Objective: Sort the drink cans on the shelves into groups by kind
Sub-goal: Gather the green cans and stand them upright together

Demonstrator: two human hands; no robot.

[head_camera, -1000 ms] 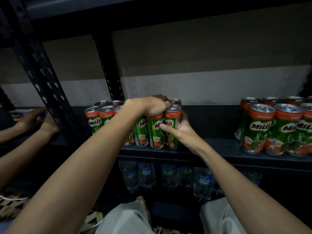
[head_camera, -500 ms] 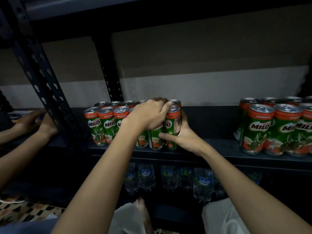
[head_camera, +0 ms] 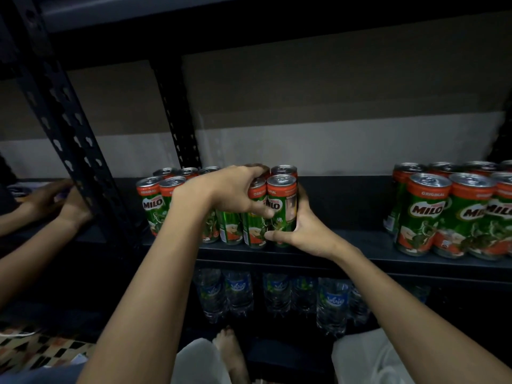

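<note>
A cluster of slim green-and-red Milo cans [head_camera: 151, 202] stands on the dark shelf [head_camera: 346, 242], left of centre. My left hand [head_camera: 227, 189] reaches over the cluster from above, its fingers curled down round the front cans, thumb low on the labels. My right hand [head_camera: 303, 231] wraps the right-end slim can [head_camera: 281, 200] from the right side and front, fingers low on its base. A separate group of wider Milo cans [head_camera: 424, 214] stands at the shelf's right end. The middle cans of the cluster are hidden by my left hand.
A perforated dark upright [head_camera: 69, 134] rises at the left. Beyond it another person's hands [head_camera: 55, 202] work on the neighbouring shelf. Water bottles [head_camera: 238, 295] fill the shelf below. Bare shelf lies between the two can groups. My knees and a foot show at the bottom.
My left hand has slid from the can tops down over the front of the cluster and a little left. My right hand keeps its hold on the end can.
</note>
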